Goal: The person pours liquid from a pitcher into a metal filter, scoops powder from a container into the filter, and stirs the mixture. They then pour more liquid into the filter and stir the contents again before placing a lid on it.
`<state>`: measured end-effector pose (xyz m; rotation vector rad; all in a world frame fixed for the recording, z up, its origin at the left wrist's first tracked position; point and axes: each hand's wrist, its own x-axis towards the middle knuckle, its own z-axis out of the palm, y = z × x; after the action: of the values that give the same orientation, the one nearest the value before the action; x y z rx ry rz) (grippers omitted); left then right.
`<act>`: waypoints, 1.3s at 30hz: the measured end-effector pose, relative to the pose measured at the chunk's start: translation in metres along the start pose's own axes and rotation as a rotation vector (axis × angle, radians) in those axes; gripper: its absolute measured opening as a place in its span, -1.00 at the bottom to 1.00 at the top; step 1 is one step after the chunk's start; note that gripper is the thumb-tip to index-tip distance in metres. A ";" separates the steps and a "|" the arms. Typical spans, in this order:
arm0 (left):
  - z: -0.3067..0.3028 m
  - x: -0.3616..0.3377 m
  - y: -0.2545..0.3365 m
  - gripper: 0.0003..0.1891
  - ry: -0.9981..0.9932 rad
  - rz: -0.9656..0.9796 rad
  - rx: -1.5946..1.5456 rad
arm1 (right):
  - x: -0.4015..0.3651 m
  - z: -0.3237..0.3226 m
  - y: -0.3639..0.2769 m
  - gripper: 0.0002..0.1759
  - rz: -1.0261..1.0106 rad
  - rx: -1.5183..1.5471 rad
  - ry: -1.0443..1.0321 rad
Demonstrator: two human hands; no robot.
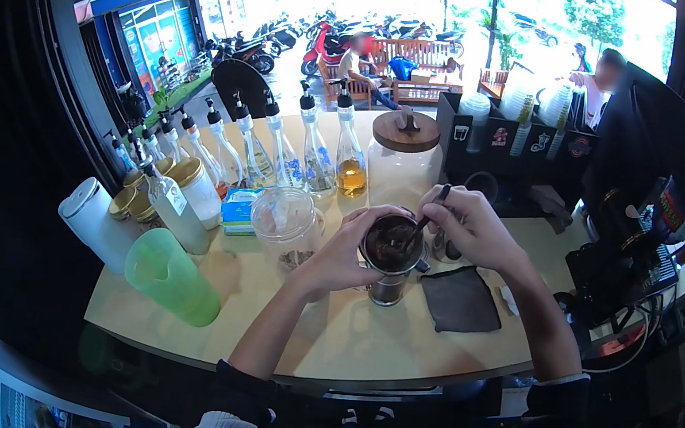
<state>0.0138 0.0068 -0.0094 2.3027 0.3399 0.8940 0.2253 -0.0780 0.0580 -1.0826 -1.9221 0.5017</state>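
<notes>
A glass (pixel 387 291) with dark brown contents stands on the counter in front of me. My left hand (pixel 345 255) is wrapped around its left side near the rim. In my right hand (pixel 470 225), the fingers pinch a thin black stirrer (pixel 419 230), its lower end down in the dark contents. What the tip looks like is hidden. Just right of the glass lies a folded dark cloth (pixel 461 300). A clear plastic jar (pixel 286 221) sits to the left, close to my left hand, with some dark bits at its bottom.
Pump bottles (pixel 303 150) line the far left edge. A green pitcher (pixel 176 277) and a white-labelled bottle (pixel 177 210) stand left. Behind the glass is a large wooden-lidded jar (pixel 403 170). A black cup holder (pixel 514 147) is at back right. Two people are beyond the counter.
</notes>
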 end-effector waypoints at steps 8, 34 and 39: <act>0.001 -0.002 0.007 -0.17 0.005 -0.064 0.021 | 0.008 0.005 0.003 -0.82 -0.255 -0.122 0.007; 0.002 -0.004 0.006 -0.20 0.012 -0.121 -0.166 | 0.007 0.013 0.003 -0.76 -0.096 -0.067 0.004; 0.003 -0.002 -0.001 -0.18 0.031 -0.108 -0.136 | 0.003 0.015 0.007 -0.75 -0.007 -0.010 0.076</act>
<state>0.0144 0.0050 -0.0124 2.1273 0.4000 0.8722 0.2156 -0.0702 0.0463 -1.0861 -1.8630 0.4421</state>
